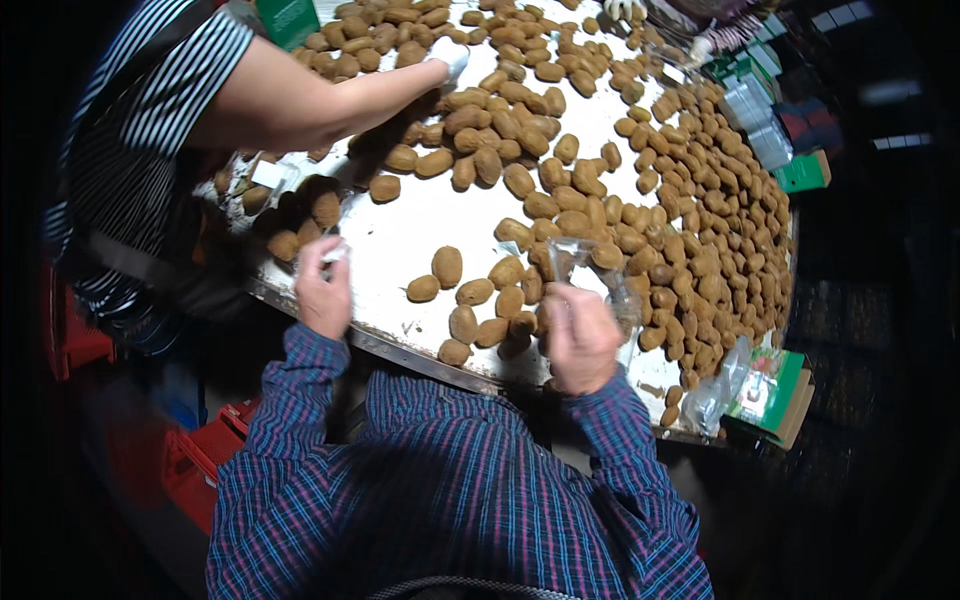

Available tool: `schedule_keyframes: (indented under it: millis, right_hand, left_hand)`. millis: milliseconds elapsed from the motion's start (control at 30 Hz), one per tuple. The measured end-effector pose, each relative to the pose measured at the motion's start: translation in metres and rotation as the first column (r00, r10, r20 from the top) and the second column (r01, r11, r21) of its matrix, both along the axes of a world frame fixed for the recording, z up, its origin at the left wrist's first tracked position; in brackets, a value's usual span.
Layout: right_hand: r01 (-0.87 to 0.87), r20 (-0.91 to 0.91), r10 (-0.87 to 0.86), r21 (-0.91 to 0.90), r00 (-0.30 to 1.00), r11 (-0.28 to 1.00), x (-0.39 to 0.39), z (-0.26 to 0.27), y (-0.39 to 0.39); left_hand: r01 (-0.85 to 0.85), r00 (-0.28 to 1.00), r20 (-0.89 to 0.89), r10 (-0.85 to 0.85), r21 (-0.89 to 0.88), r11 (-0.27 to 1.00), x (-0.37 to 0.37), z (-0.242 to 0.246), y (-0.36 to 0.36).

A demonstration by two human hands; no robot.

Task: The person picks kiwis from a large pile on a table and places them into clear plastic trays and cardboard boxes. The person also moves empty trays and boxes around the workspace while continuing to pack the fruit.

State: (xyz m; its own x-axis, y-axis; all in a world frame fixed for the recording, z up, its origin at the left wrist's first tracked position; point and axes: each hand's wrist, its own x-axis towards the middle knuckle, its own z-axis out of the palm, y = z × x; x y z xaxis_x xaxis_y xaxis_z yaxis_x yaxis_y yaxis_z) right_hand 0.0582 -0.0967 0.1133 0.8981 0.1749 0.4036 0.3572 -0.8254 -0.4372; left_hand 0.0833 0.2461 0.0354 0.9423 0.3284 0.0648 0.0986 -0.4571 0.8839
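My right hand (583,337) grips a clear plastic container (626,296) over the kiwifruit on the right. Its outline is partly hidden by the hand and hard to make out against the fruit. My left hand (324,296) is at the table's near edge on the left, fingers curled. Something whitish shows at its fingertips, but I cannot tell whether it is held. Just beyond that hand lie several kiwifruit (326,210) in shadow. Between my hands, loose kiwifruit (474,292) rest on the white tabletop (390,300).
A dense heap of kiwifruit (720,240) covers the table's right side. Clear plastic containers (705,405) and a green carton (769,394) stand at the right edge. A co-worker's arm (322,105) with a white glove reaches in from the left. Red crates (202,457) sit below.
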Motion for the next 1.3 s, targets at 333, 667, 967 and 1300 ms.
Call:
schedule_keyframes:
  millis: [333,667,967,1300]
  right_hand:
    - [0.704,-0.462,-0.61,0.044,0.643,0.709,-0.031,-0.073,-0.158]
    - [0.702,-0.637,-0.315,0.554,0.703,0.447,0.013,-0.069,-0.14]
    - [0.712,-0.751,-0.15,0.513,0.642,0.48,-0.002,-0.072,-0.143]
    - [0.126,-0.437,0.016,0.294,0.9,0.947,-0.029,-0.057,-0.061]
  left_hand:
    - [0.422,0.694,-0.362,-0.622,-0.495,0.76,0.003,-0.002,-0.217]
    - [0.507,0.718,-0.296,-0.63,-0.398,0.765,0.067,0.063,-0.303]
    - [0.365,0.61,-0.447,-0.654,-0.574,0.733,0.056,0.071,-0.272]
    - [0.063,0.925,-0.273,-0.265,-0.576,0.815,-0.024,0.046,-0.172]
